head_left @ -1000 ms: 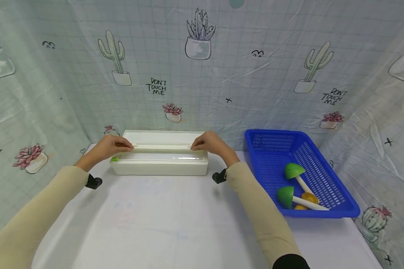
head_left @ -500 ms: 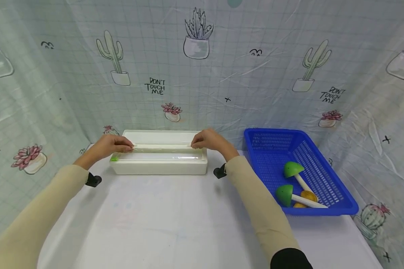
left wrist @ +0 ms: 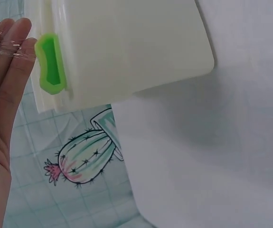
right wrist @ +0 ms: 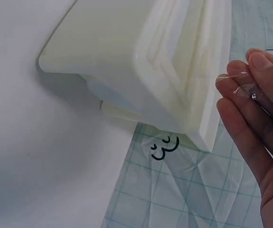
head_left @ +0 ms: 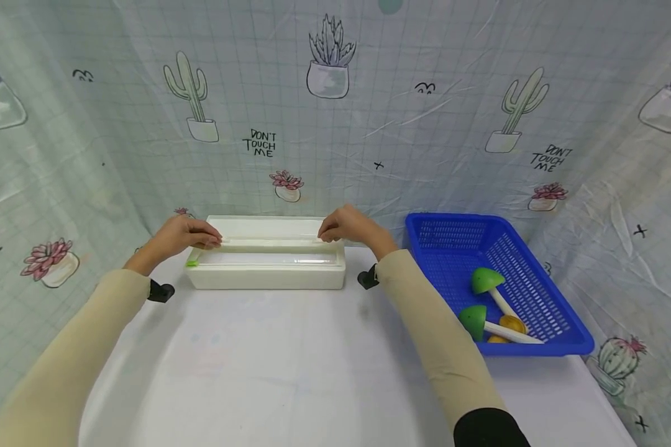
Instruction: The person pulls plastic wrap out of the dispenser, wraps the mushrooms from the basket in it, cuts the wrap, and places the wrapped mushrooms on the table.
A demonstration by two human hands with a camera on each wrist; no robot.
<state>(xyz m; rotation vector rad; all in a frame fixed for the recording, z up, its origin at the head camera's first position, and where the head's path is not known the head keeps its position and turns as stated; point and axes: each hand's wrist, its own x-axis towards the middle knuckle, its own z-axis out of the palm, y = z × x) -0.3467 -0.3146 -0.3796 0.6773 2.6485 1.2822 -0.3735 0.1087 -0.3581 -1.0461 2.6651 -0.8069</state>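
Note:
A long white cling film dispenser (head_left: 268, 278) stands against the back curtain with its lid (head_left: 265, 225) raised. Through the opening a pale, shiny film roll shows. My left hand (head_left: 184, 237) is above the box's left part, pinching clear cling film (left wrist: 15, 47) between thumb and fingers. At the other side my right hand (head_left: 351, 225) pinches the film's right corner; crinkled film (right wrist: 243, 85) shows at its fingertips. Between the hands the film is nearly invisible in the head view. A green slider (left wrist: 45, 47) sits at the box's left end.
To the right stands a blue plastic basket (head_left: 444, 233) with green-capped toy mushrooms (head_left: 488, 281) and yellow pieces (head_left: 512, 323) inside. A white cloth (head_left: 246, 372) covers the table. Behind it hangs a cactus-print curtain (head_left: 402, 124).
Both hands have risen a little above the dispenser, the right one more, drawing the film up and back with them. The dispenser and basket stay in place.

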